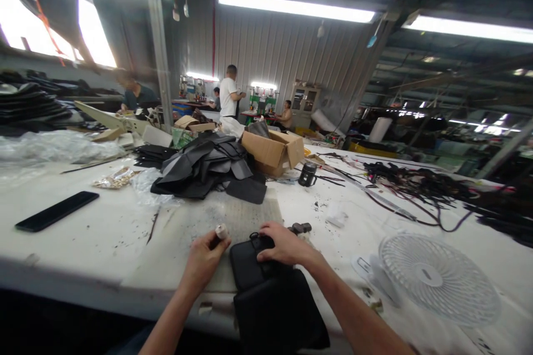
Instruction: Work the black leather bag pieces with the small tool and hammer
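My left hand point(205, 259) is closed around a small pale cylindrical piece point(221, 231), its end pointing up between thumb and fingers. Just right of it lies a black leather-like pouch point(244, 266) with a small ring at its top edge. My right hand point(280, 244) grips the pouch, thumb on its face and fingers over the top. A larger black flap point(281, 310) hangs from the pouch over the table's front edge. Beyond my right hand is the dark head of a hammer-like tool point(300, 228); the rest of it is hidden.
A black phone point(57, 211) lies left. Black leather pieces point(204, 163), a cardboard box point(272, 151) and a dark mug point(307, 174) stand farther back. A white fan point(437, 277) is at right, below tangled straps point(416, 183). Several people work in the background.
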`<action>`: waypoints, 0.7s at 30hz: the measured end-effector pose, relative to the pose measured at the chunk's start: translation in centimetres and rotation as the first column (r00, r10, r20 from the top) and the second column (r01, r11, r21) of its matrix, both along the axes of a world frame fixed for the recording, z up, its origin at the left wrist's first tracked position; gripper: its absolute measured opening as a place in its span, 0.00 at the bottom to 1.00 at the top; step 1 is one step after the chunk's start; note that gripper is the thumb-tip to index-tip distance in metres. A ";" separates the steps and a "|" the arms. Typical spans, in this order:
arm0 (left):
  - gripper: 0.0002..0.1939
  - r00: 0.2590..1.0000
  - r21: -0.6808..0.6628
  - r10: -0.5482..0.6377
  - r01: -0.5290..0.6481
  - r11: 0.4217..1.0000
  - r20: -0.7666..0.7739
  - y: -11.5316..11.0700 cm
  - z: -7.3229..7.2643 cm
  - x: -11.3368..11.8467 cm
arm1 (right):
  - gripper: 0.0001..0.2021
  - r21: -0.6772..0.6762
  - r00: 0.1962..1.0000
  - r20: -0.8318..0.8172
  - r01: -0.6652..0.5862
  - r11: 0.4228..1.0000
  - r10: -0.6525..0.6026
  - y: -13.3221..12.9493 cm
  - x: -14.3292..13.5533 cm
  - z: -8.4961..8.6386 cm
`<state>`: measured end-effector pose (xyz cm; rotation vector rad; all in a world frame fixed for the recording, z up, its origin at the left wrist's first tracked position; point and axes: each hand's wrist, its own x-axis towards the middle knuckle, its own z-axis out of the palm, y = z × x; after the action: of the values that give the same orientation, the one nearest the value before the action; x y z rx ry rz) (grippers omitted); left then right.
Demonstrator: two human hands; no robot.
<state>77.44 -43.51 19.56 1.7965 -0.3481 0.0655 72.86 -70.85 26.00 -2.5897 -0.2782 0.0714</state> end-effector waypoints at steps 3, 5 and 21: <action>0.17 1.000 0.018 -0.008 0.008 1.000 0.023 0.1 -0.2 -0.1 | 0.29 -0.018 0.998 -0.034 0.059 0.998 -0.060 0.0 -0.3 0.4; 0.16 0.999 0.032 -0.009 0.007 0.999 0.036 0.1 -0.1 -0.3 | 0.29 -0.028 0.993 -0.038 0.115 0.993 -0.116 0.0 -1.4 1.2; 0.15 0.998 0.018 -0.007 0.006 1.000 0.067 0.3 0.2 -0.7 | 0.07 0.108 0.946 -0.105 0.318 0.942 -0.307 -5.1 -22.4 2.4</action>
<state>76.76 -43.26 19.73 1.8138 -0.4031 0.1187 50.50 -75.99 28.44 -2.4660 0.1592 0.0504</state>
